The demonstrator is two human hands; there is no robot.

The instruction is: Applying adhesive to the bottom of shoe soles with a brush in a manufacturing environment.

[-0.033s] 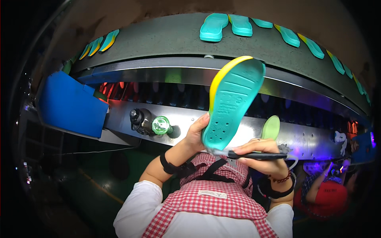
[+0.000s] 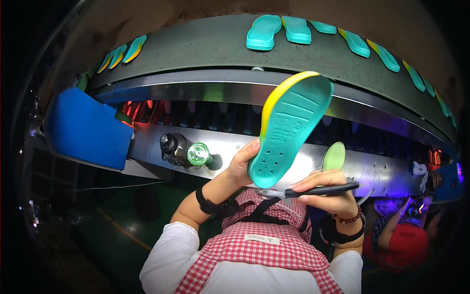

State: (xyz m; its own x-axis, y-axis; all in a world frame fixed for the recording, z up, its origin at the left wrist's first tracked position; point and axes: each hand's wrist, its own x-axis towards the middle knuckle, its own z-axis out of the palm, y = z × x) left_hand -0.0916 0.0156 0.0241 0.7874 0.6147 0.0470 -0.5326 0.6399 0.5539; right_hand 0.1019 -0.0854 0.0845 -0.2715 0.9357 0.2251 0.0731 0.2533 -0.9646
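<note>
A turquoise shoe sole [image 2: 289, 127] with a yellow edge stands tilted up before me, its inner face with small holes and ridges turned toward me. My left hand [image 2: 243, 164] grips the narrower end of it at the left side. My right hand [image 2: 328, 191] is closed round the black handle of a slim brush [image 2: 320, 190]. The brush's pale tip lies just below the sole's near end; whether the two touch I cannot tell. A light green sole-shaped piece [image 2: 334, 157] rests on the metal ledge beyond my right hand.
Several turquoise soles [image 2: 264, 32] lie along the grey conveyor belt [image 2: 196, 46]. On the metal ledge [image 2: 235, 152] to the left stand a dark bottle [image 2: 172, 148] and a green container [image 2: 199, 154]. A blue machine housing [image 2: 90, 130] is at far left; a person in red [image 2: 404, 245] works at right.
The sole's far end has swung slightly to the right. The brush has tilted, its handle end rising, and its tip has dropped a little away from the sole's near edge.
</note>
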